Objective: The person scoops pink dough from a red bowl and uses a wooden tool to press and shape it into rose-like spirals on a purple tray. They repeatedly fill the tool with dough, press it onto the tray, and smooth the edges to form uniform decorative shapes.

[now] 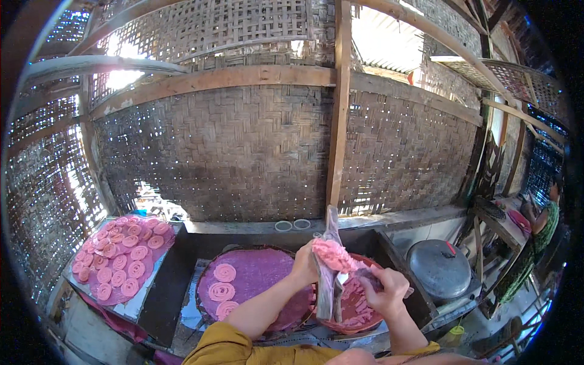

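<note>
In front of me is a worn wooden press [331, 292] with long upright bars, smeared with pink. A lump of pink dough [331, 254] lies across its upper part. My left hand [304, 266] is closed round the left side of the press, beside the dough. My right hand [387, 289] is closed at the press's right side on a dark, pink-smeared wooden piece [368, 278]; its fingers are partly hidden. Beneath is a red basin [350, 330] with crumbled pink dough. To the left, a round tray [261, 267] with a purple-pink cloth bears several pink dough coils [224, 272].
A slanted board [131, 310] at far left bears many pink coils. Two pale rings [283, 225] lie on the back ledge. A large lidded pot [439, 269] stands at right. Farther right is another person in a green patterned garment [532, 255]. A woven bamboo wall [243, 152] rises behind.
</note>
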`<action>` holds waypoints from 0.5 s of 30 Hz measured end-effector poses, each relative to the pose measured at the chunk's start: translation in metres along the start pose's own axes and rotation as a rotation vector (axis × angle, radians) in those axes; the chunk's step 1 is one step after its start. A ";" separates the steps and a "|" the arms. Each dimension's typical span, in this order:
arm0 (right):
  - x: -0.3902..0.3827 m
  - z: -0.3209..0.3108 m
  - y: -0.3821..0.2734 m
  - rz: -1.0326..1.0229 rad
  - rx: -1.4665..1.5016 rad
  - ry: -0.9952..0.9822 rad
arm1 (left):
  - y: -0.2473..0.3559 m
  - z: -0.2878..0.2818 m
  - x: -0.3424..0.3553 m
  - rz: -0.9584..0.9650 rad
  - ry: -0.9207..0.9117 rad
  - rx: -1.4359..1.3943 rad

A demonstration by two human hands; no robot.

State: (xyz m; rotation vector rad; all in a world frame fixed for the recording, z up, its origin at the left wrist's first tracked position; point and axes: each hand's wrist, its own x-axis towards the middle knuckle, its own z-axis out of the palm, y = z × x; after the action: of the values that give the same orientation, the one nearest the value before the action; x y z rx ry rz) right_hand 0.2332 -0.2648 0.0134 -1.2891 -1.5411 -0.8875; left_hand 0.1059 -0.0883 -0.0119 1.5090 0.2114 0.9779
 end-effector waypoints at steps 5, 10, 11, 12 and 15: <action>-0.008 -0.012 -0.013 0.189 0.345 -0.191 | -0.038 -0.044 0.019 -0.103 -0.216 -0.546; -0.001 0.000 0.029 0.477 0.042 -0.040 | -0.010 -0.007 0.016 -0.408 0.031 -0.842; -0.003 0.003 0.028 0.468 0.064 -0.072 | -0.023 -0.013 0.017 -0.220 -0.057 -0.516; -0.005 0.006 0.025 0.459 0.087 -0.103 | -0.036 -0.018 0.018 -0.030 -0.081 -0.192; -0.009 -0.002 0.009 0.337 0.287 -0.203 | -0.029 -0.037 0.017 -0.249 0.093 -0.219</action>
State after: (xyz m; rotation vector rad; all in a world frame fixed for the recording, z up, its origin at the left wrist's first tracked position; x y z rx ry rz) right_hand 0.2431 -0.2676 0.0056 -1.4016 -1.4809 -0.3173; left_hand 0.1032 -0.0438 -0.0342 1.2066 0.3392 0.8432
